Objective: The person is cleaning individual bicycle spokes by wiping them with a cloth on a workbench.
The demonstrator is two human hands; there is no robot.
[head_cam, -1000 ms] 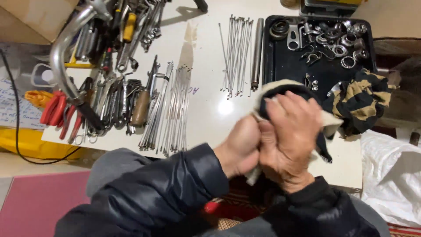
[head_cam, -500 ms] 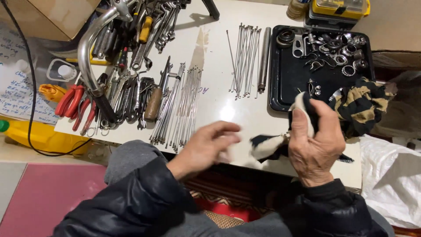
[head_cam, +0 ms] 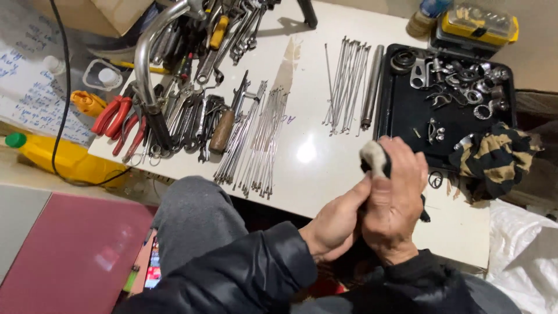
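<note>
While both my hands, left hand [head_cam: 337,224] and right hand [head_cam: 395,203], close together on a bunched cloth [head_cam: 373,160] above the white counter [head_cam: 314,168], thin steel spokes [head_cam: 258,139] lie beyond, then a black tray [head_cam: 407,113], and farthest a yellow box [head_cam: 479,26].

- a rag [head_cam: 373,159], white at the top and black lower down, is bunched up small.
- it pokes up out of the right hand [head_cam: 397,200].
- the left hand [head_cam: 336,224] presses on it from the side, above the table edge.
</note>
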